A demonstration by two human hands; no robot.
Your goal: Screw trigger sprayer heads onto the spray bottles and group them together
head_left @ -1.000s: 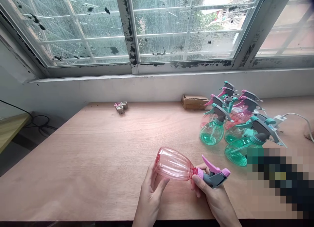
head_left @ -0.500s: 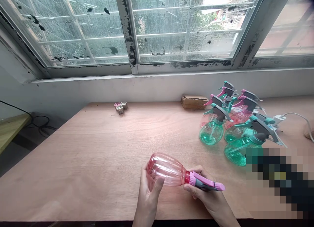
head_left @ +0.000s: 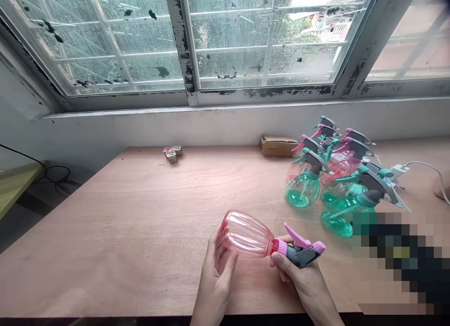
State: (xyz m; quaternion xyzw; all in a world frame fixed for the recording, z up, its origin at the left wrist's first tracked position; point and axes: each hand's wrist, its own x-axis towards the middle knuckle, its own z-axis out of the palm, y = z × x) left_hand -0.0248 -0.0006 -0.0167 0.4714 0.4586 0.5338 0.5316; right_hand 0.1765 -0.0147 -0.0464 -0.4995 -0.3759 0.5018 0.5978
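A clear pink spray bottle (head_left: 246, 234) lies on its side in both my hands, just above the wooden table (head_left: 147, 208). My left hand (head_left: 216, 274) cups the bottle's body from below, fingers curled round it. My right hand (head_left: 302, 281) grips the pink collar and the grey-and-pink trigger head (head_left: 303, 250), with the trigger pointing up and to the right.
Several green and pink spray bottles (head_left: 330, 176) stand grouped at the right. A brown cardboard box (head_left: 277, 146) and small square blocks (head_left: 173, 153) sit at the table's back edge. A white plug and cable (head_left: 415, 169) lie far right. A blurred patch covers the lower right.
My right hand has turned the spray head back, so the trigger points up again after lying flat half a second ago. The bottle has moved slightly up and right.
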